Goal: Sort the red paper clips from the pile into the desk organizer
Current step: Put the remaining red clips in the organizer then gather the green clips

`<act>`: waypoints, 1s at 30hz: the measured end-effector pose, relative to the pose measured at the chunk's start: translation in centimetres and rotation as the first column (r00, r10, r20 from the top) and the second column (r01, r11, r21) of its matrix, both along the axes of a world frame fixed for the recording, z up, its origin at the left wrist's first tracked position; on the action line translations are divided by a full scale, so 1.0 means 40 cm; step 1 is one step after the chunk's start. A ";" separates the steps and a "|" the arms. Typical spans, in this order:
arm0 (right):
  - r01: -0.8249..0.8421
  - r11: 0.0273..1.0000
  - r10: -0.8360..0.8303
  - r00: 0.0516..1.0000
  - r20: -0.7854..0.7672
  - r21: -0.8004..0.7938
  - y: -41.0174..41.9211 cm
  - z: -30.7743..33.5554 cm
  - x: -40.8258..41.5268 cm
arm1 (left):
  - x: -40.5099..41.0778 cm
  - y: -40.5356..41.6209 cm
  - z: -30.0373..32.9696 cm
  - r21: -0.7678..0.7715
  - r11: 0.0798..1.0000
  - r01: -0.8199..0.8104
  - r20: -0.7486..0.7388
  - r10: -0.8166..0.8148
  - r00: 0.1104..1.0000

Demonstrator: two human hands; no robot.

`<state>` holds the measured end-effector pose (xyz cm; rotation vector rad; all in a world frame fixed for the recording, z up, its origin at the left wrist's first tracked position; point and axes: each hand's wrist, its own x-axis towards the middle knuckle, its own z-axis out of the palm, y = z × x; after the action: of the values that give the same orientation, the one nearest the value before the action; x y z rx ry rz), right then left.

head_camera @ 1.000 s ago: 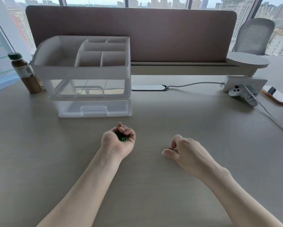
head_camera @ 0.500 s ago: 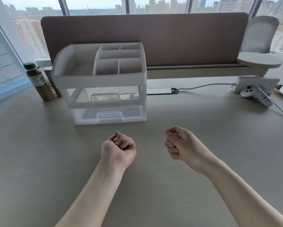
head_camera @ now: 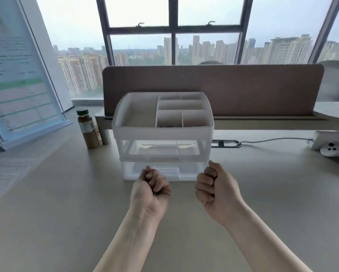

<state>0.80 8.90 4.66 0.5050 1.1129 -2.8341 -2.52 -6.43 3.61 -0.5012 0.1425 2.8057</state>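
Observation:
The desk organizer (head_camera: 162, 131) stands mid-desk: a white top tray split into several compartments over two clear drawers. Something small and dark lies in its front small compartment (head_camera: 167, 125). My left hand (head_camera: 151, 191) is a fist just in front of the lower drawer, and a dark bit of paper clip (head_camera: 156, 193) shows between its fingers. My right hand (head_camera: 217, 191) is also a fist, raised beside the organizer's front right corner, and whatever is inside it is hidden. No pile of clips lies in view on the desk.
A brown bottle (head_camera: 87, 130) stands left of the organizer, and a tilted sign stand (head_camera: 21, 85) is at the far left. A brown divider panel (head_camera: 243, 89) runs behind. A cable (head_camera: 272, 139), a white power strip (head_camera: 329, 138) and a white controller (head_camera: 331, 150) lie at the right.
Both hands have risen off the desk and moved forward to the organizer's front. The left hand closed tighter over the green clips. The view tilted up toward the window.

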 end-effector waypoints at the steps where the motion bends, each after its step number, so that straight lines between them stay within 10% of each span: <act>1: -0.015 1.000 0.015 0.999 -0.032 0.007 -0.015 0.024 -0.014 | -0.011 -0.010 0.020 -0.010 1.000 0.023 -0.031 -0.023 0.999; 9: -0.124 0.992 0.122 0.933 -0.338 0.014 -0.146 0.283 -0.224 | -0.210 -0.109 0.277 -0.204 0.976 -0.071 -0.243 0.020 0.970; 23: 0.008 0.995 -0.038 0.953 -0.301 -0.102 -0.130 0.369 -0.454 | -0.481 -0.139 0.371 -0.785 0.605 -0.135 -0.251 -0.111 0.961; 30: 0.027 0.997 -0.047 0.956 -0.289 -0.071 -0.141 0.355 -0.466 | -0.502 -0.165 0.383 -0.801 0.575 -0.167 -0.342 -0.209 0.916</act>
<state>-17.85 3.26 18.85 0.1049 1.0518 -3.0381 -22.61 -13.04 18.94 -0.0514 1.5963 2.5991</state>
